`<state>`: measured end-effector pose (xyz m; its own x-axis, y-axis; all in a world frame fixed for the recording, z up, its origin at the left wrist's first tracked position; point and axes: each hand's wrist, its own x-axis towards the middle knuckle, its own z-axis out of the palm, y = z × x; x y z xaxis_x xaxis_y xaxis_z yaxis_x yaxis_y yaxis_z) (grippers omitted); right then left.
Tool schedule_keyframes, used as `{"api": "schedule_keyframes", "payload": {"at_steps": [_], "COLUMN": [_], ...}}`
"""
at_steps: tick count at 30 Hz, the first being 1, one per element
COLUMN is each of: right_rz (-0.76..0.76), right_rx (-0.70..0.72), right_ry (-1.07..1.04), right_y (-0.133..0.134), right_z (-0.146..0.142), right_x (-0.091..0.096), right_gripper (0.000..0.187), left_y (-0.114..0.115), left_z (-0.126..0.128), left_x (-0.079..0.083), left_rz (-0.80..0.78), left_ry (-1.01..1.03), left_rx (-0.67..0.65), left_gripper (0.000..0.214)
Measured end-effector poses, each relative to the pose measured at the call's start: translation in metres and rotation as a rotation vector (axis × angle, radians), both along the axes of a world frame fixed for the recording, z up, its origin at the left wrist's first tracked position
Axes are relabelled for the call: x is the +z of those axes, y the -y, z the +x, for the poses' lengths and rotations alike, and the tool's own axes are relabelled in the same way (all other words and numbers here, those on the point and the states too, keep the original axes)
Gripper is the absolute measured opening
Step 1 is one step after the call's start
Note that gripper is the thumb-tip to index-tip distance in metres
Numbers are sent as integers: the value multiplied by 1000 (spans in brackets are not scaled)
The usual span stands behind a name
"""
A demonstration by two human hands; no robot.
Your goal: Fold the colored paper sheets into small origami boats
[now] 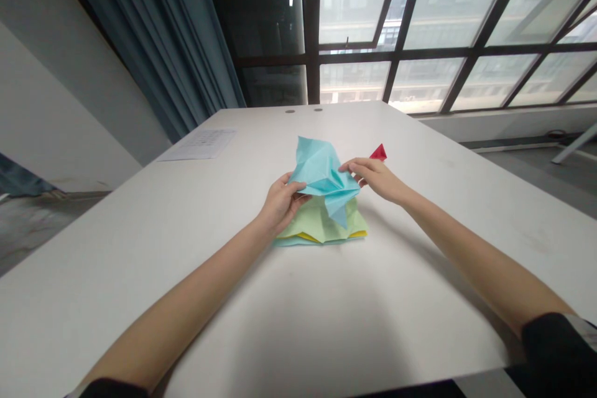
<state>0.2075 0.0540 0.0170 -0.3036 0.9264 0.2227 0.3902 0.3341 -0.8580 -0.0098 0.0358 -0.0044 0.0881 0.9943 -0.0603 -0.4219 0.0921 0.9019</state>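
A creased light-blue sheet of origami paper [321, 165] is held up above the table, partly opened out with folds bulging at its middle. My left hand [282, 202] pinches its lower left edge between thumb and fingers. At the right side, my right hand [375, 175] has its fingertips on the folds; some of these fingers are hidden behind the paper. Below lies a stack of creased paper sheets [321, 221], pale green on top, with yellow and light blue showing at the front edge. A small red folded paper piece [379, 152] sits just beyond my right hand.
The white table [298, 311] stretches away toward the windows. A printed sheet [198, 144] lies near its far left edge. Two round grey inserts [290, 111] are set in the far end. A blue curtain [153, 31] hangs at the left.
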Motion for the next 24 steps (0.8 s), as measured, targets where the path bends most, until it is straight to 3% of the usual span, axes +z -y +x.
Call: {"api": "schedule_keyframes", "payload": {"at_steps": [4,9,17,24], "right_rz": [-2,73,219,141], "right_rx": [5,-3,-69,-144], "right_ry": [94,205,266,259], "right_y": [5,6,5,0], "right_z": [-2,-4,-6,6], "right_x": [2,1,-3,4], "right_gripper": [43,32,18,17], "left_y": [2,3,1,-7], "left_z": [1,1,1,-5], "left_x": [1,1,-2,-8], "left_rz": [12,54,-5,-84], "left_ry": [-55,-95,-130,-74], "left_rx": [-13,-21,25,152], "left_gripper": [32,35,31,13]}}
